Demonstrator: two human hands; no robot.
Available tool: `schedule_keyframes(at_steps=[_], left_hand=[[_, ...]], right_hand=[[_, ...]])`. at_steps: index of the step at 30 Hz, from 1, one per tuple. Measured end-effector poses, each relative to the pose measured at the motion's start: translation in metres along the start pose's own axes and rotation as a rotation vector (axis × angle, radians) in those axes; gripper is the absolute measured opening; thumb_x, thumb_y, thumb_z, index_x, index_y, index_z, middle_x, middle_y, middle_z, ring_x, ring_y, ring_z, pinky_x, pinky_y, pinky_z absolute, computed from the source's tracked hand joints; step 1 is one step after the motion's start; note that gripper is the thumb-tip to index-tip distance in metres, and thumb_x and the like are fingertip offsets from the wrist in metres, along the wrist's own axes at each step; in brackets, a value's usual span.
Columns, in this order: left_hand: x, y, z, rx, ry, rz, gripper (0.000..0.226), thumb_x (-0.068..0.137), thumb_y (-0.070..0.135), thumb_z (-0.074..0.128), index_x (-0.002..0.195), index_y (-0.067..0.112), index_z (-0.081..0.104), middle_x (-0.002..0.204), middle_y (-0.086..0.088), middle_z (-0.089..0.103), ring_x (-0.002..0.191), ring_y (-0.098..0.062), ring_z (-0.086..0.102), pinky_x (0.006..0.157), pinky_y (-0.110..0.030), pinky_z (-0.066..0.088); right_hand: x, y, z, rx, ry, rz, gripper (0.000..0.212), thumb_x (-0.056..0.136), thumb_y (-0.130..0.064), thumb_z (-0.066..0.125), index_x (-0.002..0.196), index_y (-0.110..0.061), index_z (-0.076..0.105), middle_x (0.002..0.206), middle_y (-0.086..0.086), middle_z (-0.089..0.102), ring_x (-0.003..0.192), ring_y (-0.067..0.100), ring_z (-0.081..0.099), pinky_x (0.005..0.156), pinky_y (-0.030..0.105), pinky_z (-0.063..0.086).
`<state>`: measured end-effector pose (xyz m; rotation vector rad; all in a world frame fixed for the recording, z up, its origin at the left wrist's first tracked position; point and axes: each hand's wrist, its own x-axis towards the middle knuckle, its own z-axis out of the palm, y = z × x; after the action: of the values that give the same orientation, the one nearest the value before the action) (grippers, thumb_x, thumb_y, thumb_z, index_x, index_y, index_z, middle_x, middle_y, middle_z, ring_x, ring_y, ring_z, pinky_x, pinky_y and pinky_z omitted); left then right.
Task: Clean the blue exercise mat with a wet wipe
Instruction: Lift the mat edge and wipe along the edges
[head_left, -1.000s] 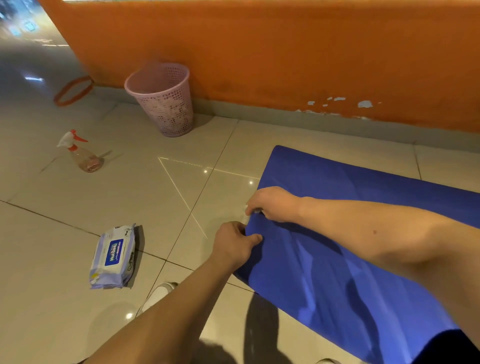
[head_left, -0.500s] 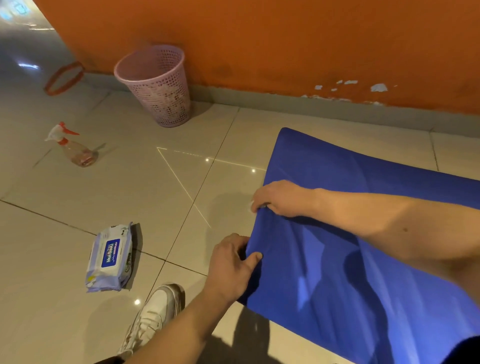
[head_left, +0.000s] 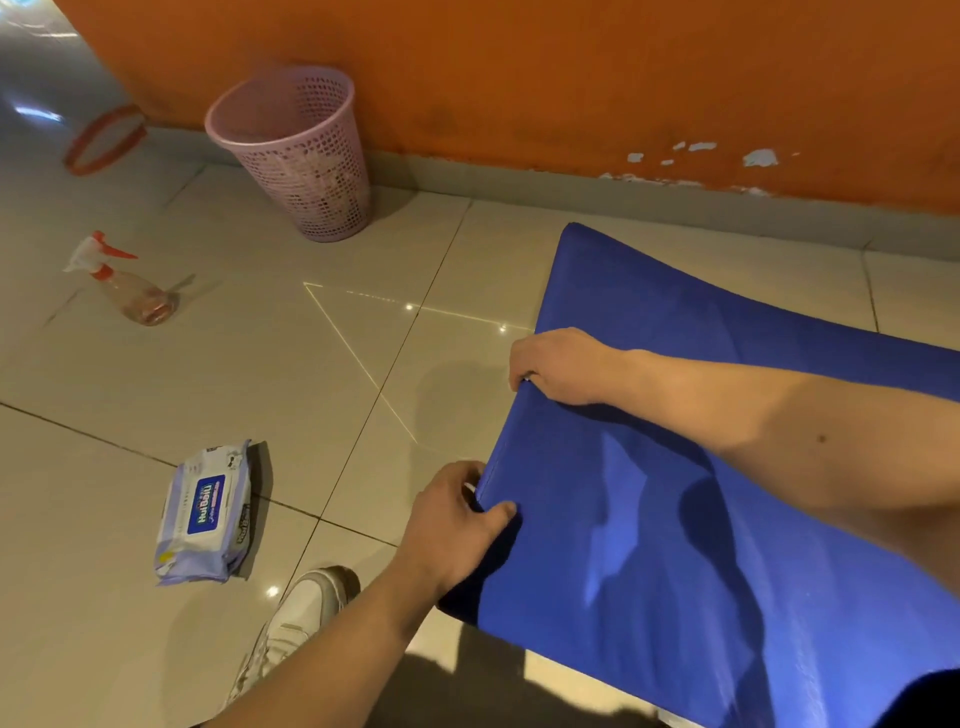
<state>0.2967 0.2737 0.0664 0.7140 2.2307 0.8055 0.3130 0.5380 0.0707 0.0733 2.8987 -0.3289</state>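
The blue exercise mat (head_left: 675, 519) stretches across the tiled floor on the right, its left end raised off the tiles. My left hand (head_left: 457, 525) grips that left edge near its front part, thumb on top. Farther back along the same edge, my right hand (head_left: 561, 369) pinches the mat with curled fingers. A pack of wet wipes (head_left: 205, 517) lies flat on the floor to the left of my hands, closed, apart from the mat.
A pink mesh waste basket (head_left: 296, 150) stands by the orange wall. A spray bottle (head_left: 124, 283) lies on its side at the far left, and an orange ring (head_left: 104, 139) leans farther back. My white shoe (head_left: 296, 618) is at the bottom centre.
Both hands have stayed on the mat's left edge and have drawn apart along it. The edge has lifted and moved slightly right. My shoe has come into view.
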Motion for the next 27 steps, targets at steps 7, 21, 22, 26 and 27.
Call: schedule_keyframes(at_steps=[7, 21, 22, 26, 27], left_hand=[[0.06, 0.051, 0.013, -0.019, 0.02, 0.041, 0.015, 0.084, 0.028, 0.073, 0.096, 0.02, 0.068, 0.085, 0.006, 0.07, 0.077, -0.017, 0.065, 0.068, -0.029, 0.05], [0.051, 0.042, 0.016, 0.093, 0.12, 0.223, 0.01, 0.087, 0.025, 0.069, 0.096, 0.02, 0.069, 0.088, 0.007, 0.063, 0.082, -0.017, 0.059, 0.078, -0.037, 0.052], [0.051, 0.041, 0.016, 0.09, 0.118, 0.229, 0.01, 0.087, 0.025, 0.069, 0.096, 0.02, 0.069, 0.089, 0.007, 0.063, 0.083, -0.017, 0.06, 0.078, -0.037, 0.052], [0.052, 0.042, 0.017, 0.093, 0.118, 0.254, 0.009, 0.087, 0.025, 0.068, 0.094, 0.02, 0.068, 0.087, 0.006, 0.062, 0.082, -0.017, 0.059, 0.078, -0.039, 0.052], [0.052, 0.042, 0.017, 0.095, 0.121, 0.259, 0.008, 0.086, 0.025, 0.068, 0.093, 0.02, 0.068, 0.086, 0.006, 0.061, 0.081, -0.017, 0.058, 0.078, -0.039, 0.052]], right_hand=[[-0.016, 0.01, 0.013, -0.075, 0.433, -0.127, 0.039, 0.086, 0.001, 0.054, 0.095, -0.028, 0.078, 0.092, -0.017, 0.07, 0.102, 0.014, 0.047, 0.091, 0.033, 0.027], [-0.011, 0.045, 0.012, 0.072, 0.333, 0.008, 0.041, 0.093, -0.009, 0.054, 0.13, -0.02, 0.067, 0.144, 0.008, 0.052, 0.139, 0.024, 0.039, 0.11, 0.03, 0.019], [-0.014, 0.046, 0.014, 0.134, 0.343, 0.011, 0.037, 0.095, -0.014, 0.056, 0.131, -0.018, 0.067, 0.143, 0.006, 0.054, 0.14, 0.019, 0.037, 0.111, 0.029, 0.017], [-0.018, 0.039, 0.018, 0.289, 0.47, 0.041, 0.026, 0.102, -0.03, 0.058, 0.119, -0.018, 0.074, 0.128, -0.007, 0.068, 0.136, 0.01, 0.046, 0.112, 0.022, 0.015], [-0.016, 0.035, 0.021, 0.308, 0.486, 0.024, 0.025, 0.102, -0.028, 0.057, 0.115, -0.018, 0.076, 0.124, -0.007, 0.07, 0.134, 0.011, 0.051, 0.112, 0.017, 0.015]])
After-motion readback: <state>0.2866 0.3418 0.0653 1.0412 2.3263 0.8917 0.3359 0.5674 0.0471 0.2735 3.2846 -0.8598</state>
